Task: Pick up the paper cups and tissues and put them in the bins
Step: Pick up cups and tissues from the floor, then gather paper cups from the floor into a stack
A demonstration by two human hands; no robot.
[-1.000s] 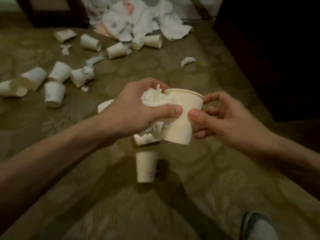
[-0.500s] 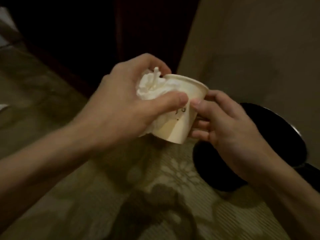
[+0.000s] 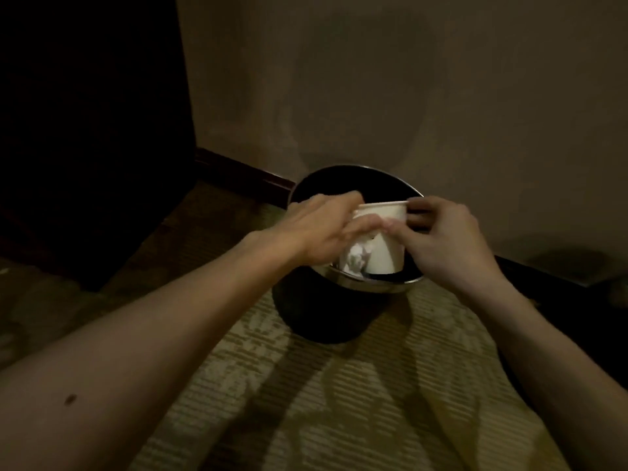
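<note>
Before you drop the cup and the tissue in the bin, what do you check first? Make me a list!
1. Paper cup is over the bin opening: ok.
2. Tissue is over the opening too: ok.
3. Left hand grips the tissue against the cup: ok.
4. Right hand pinches the cup at its rim: ok.
5. Room left inside the bin: cannot tell, it is too dark.

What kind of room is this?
Probably a room indoors, maybe a hotel room or bedroom: patterned carpet, a plain wall with a dark baseboard, and a small black bin near it.
</note>
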